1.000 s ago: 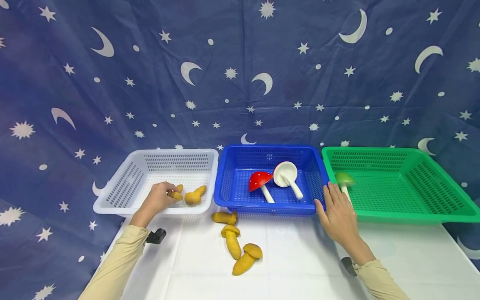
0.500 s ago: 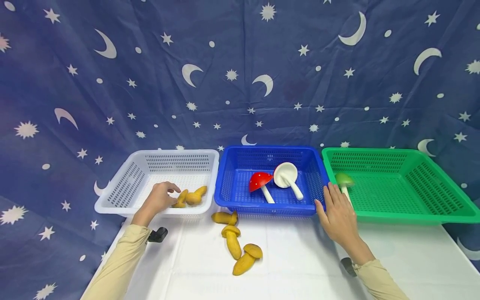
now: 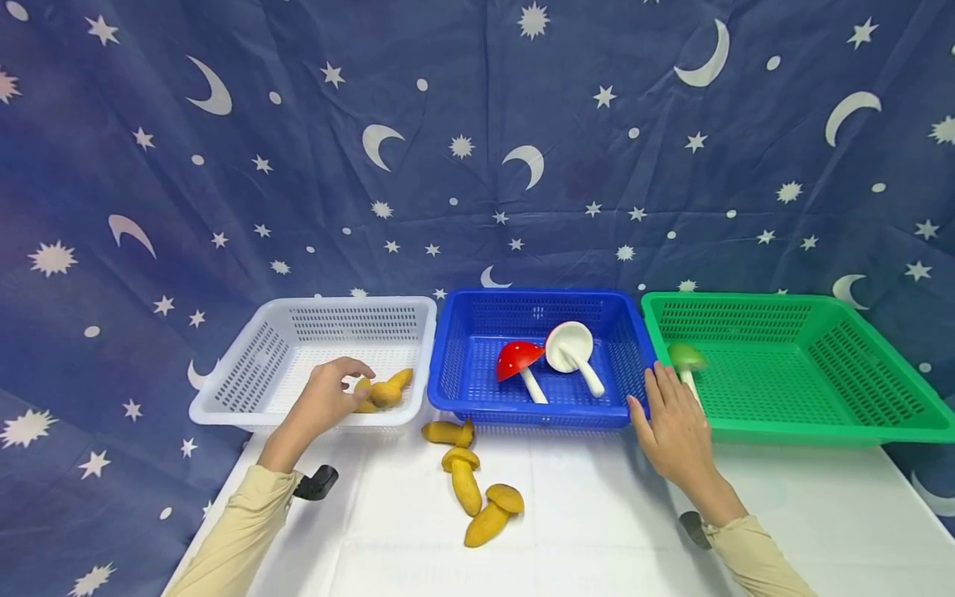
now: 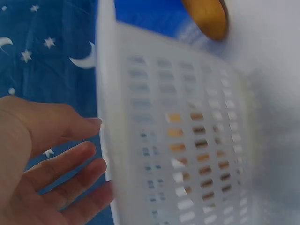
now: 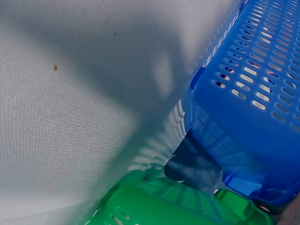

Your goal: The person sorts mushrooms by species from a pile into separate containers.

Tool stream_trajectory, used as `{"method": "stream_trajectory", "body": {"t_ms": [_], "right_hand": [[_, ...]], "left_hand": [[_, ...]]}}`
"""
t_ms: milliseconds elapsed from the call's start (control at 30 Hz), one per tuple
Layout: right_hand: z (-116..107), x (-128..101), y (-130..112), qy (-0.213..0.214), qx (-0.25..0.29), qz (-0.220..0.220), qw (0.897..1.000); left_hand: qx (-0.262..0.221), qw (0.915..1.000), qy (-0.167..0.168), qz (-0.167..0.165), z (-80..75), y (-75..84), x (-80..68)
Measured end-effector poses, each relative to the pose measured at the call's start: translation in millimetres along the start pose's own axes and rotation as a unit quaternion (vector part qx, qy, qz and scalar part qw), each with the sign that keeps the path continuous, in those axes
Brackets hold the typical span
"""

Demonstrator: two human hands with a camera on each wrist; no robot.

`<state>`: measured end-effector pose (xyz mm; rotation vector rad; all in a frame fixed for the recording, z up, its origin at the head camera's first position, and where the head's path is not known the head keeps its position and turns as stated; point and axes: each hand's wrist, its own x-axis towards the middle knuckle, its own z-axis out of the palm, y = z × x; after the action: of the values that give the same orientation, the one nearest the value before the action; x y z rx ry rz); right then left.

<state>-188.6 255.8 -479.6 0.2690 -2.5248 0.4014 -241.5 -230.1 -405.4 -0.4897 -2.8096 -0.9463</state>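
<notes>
My left hand (image 3: 322, 398) hovers over the front of the white basket (image 3: 298, 419), thumb and fingers apart with nothing between them, as the left wrist view (image 4: 56, 164) also bears out. Beside its fingertips lie yellow toy mushrooms (image 3: 385, 395), partly covered by the hand. My right hand (image 3: 677, 435) rests, fingers extended, at the neighbouring rims of the blue basket (image 3: 530, 416) and the green basket (image 3: 791, 433). A green-capped mushroom (image 3: 685, 356) leans just beyond its fingers. Inside the blue basket are a red-capped mushroom (image 3: 518, 360) and another one showing its white underside (image 3: 569, 347).
Several yellow mushrooms lie on the white tablecloth (image 3: 582, 531) before the baskets, among them an upright one (image 3: 463, 481) and a slanted one (image 3: 492, 516). A blue star-patterned curtain (image 3: 477, 166) hangs behind the baskets.
My left hand has let go of a yellow mushroom, leaving it beside another in the white basket, then shifted slightly right and lifted with fingers apart. My right hand has stayed put.
</notes>
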Motion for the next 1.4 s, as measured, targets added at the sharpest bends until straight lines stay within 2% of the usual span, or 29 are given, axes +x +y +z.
{"method": "stream_trajectory", "body": {"t_ms": [333, 533, 733, 1100, 1400], "right_hand": [[-0.2, 0.3, 0.0, -0.004, 0.007, 0.000, 1.000], [-1.1, 0.4, -0.7, -0.006, 0.005, 0.002, 1.000], [-1.7, 0.8, -2.0, -0.007, 0.007, 0.002, 1.000], [-1.7, -0.3, -2.2, -0.005, 0.005, 0.005, 1.000], [-0.8, -0.3, -1.3, -0.002, 0.005, 0.003, 1.000]], "left_hand": [[-0.020, 0.9984, 0.012, 0.051, 2.3, 36.7, -16.2], [-0.040, 0.9967, 0.010, 0.070, 3.6, 53.8, -26.9], [-0.064, 0.9938, -0.011, 0.090, 7.5, 71.8, -37.1], [-0.057, 0.9883, -0.058, 0.129, 18.2, 102.4, -50.1], [-0.048, 0.9881, -0.074, 0.126, 29.4, 116.5, -63.8]]}}
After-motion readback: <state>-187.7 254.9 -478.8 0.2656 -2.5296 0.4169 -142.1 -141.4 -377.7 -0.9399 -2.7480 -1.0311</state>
